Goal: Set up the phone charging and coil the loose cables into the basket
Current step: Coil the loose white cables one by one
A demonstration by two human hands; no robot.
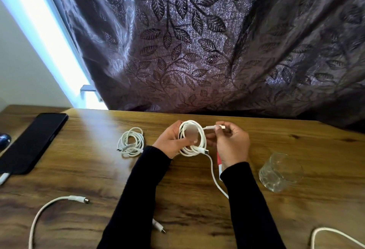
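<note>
A white cable (192,140) is wound in loops around the fingers of my left hand (169,140), which grips the coil above the middle of the wooden table (98,169). My right hand (231,142) pinches that cable's free plug end (215,127) just right of the coil. Another tail with a plug (205,151) hangs from the coil and runs down under my right sleeve. A second white cable (131,143) lies coiled on the table to the left. A black phone (33,142) lies flat at the far left with a white plug (4,177) at its near end.
A clear glass container (280,171) stands at the right. A loose white cable (53,205) curves along the near left, a plug (159,227) lies by my left sleeve, and another cable loop (333,235) sits at the near right. A red-and-white object (219,165) peeks from under my right wrist. A dark curtain (197,51) hangs behind.
</note>
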